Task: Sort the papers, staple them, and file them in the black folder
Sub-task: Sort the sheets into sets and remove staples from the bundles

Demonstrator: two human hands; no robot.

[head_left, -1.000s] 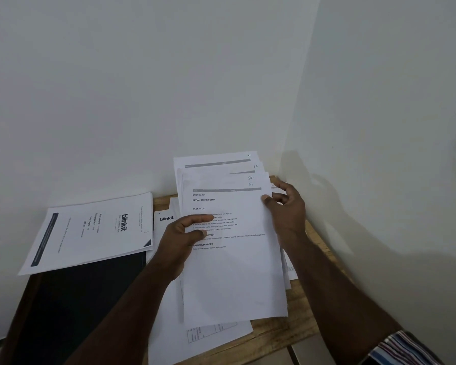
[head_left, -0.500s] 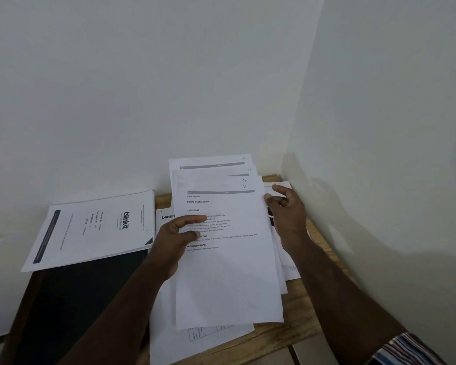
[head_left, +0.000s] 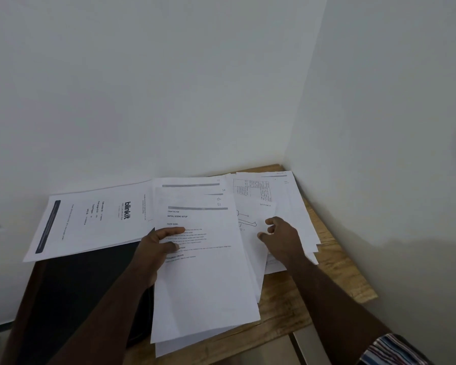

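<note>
My left hand [head_left: 158, 246] grips the left edge of a fanned stack of printed sheets [head_left: 206, 280], thumb lying across the top page headed with "TASK GOAL". My right hand [head_left: 282, 238] rests with loosely bent fingers on a sheet with a small drawing [head_left: 253, 219], to the right of the held stack, holding nothing. More loose papers [head_left: 279, 191], one with a table, lie behind it near the corner. A "blinkit" sheet [head_left: 95, 219] lies at the left, partly over the black folder [head_left: 84, 291]. No stapler is in view.
The wooden table [head_left: 334, 275] sits in a corner between two white walls, one behind and one close on the right. Its front edge runs diagonally at the lower right. A striped sleeve [head_left: 395, 351] shows at the bottom right.
My right hand has let go of the stack's right edge and moved right onto the loose sheets. The left hand has carried the stack slightly left and lower, uncovering the papers beneath.
</note>
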